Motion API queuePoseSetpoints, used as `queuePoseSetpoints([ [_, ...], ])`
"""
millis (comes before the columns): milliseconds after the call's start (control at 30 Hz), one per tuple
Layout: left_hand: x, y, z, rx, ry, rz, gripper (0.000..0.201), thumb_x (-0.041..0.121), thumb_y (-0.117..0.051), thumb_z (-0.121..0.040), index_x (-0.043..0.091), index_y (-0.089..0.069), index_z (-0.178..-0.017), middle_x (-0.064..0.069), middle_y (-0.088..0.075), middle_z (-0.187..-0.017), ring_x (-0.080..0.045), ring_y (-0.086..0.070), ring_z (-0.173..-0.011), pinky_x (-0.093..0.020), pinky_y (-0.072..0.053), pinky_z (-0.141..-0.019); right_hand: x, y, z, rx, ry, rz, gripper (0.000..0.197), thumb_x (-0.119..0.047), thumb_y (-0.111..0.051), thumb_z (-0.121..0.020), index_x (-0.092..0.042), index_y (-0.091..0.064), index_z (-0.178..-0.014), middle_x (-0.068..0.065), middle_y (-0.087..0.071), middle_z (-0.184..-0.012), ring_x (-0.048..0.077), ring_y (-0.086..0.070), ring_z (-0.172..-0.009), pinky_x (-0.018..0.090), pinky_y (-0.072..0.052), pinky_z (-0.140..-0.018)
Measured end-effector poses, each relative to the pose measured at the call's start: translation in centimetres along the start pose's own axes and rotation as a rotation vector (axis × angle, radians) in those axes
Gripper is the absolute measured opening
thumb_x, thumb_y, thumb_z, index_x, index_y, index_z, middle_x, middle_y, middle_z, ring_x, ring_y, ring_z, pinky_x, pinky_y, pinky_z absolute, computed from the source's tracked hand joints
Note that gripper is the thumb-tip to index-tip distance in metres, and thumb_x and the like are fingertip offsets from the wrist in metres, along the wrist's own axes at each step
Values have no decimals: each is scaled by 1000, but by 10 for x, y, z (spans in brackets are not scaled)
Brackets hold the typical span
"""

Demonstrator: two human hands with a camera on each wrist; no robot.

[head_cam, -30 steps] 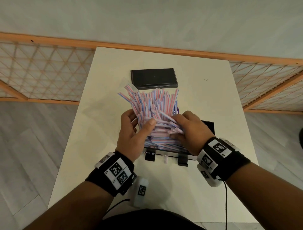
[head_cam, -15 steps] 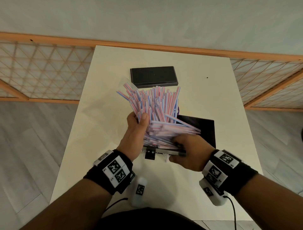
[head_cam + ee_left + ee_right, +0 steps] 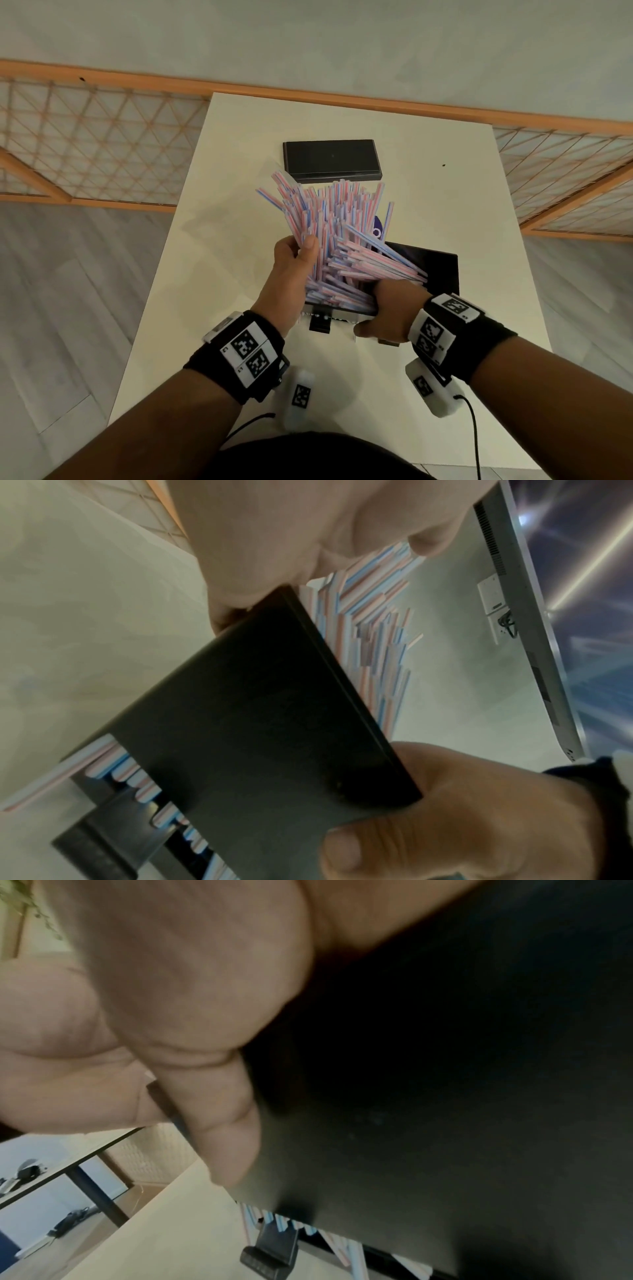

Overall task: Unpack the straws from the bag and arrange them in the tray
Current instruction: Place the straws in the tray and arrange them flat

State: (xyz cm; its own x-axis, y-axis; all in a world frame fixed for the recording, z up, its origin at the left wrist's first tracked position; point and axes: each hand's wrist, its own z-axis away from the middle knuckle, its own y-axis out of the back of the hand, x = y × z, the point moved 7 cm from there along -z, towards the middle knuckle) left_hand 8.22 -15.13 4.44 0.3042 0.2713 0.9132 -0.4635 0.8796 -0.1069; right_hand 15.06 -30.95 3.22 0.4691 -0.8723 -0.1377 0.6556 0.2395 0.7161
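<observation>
The left hand [image 3: 291, 274] is gripping the straws [image 3: 329, 219], fanning away lengthwise, while the right hand [image 3: 390, 315] (fingers curled) is holding the tray [image 3: 442, 270] beneath.

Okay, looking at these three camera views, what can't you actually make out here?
- Tray floor, head view: hidden by the straws and both hands.
- Right hand fingers, head view: hidden under the straws and tray edge.
- Bag: only a purple scrap peeks from behind the straws.
- Right wrist view: blurred; the tray's dark underside fills it.
- Left hand, left wrist view: partly cut off by the top edge.
</observation>
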Motion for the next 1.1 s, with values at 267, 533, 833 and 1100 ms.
queuePoseSetpoints([
  [267, -2, 1, -3, -14, -12, 32, 56, 67, -49, -79, 23, -43, -114, 15, -47, -96, 17, -51, -76, -17, -38, -81, -7, 5, 1, -36, 85, -111, 63, -46, -78, -74, -21, -55, -127, -3, -62, -113, 22, -58, -107, 30, -47, -92],
  [533, 6, 0, 2, -35, -119, 7, 63, 62, -58, -80, 15, -43, -119, 13, -53, -97, 19, -57, -76, -5, -44, -76, -15, 9, 5, -44, 195, -124, 64, -38, -75, -80, -26, -49, -137, -3, -56, -129, 23, -52, -120, 31, -42, -100],
  [833, 19, 10, 9, 76, -139, 114, 79, 76, -66, -73, 14, -52, -119, -9, -64, -122, -23, -64, -122, -51, -47, -110, -14, 13, 4, 119, 235, -290, 84, -72, -71, -59, -35, -50, -131, -14, -60, -122, 14, -56, -115, 34, -46, -101],
  [1100, 34, 3, 11, 86, -201, -14, 76, 61, -70, -79, 9, -51, -130, -8, -68, -124, -20, -69, -115, -44, -56, -99, -28, 31, 19, 191, 313, -381, 37, -47, -83, -71, -44, -47, -66, -24, -50, -64, -12, -49, -60, 6, -31, -57],
])
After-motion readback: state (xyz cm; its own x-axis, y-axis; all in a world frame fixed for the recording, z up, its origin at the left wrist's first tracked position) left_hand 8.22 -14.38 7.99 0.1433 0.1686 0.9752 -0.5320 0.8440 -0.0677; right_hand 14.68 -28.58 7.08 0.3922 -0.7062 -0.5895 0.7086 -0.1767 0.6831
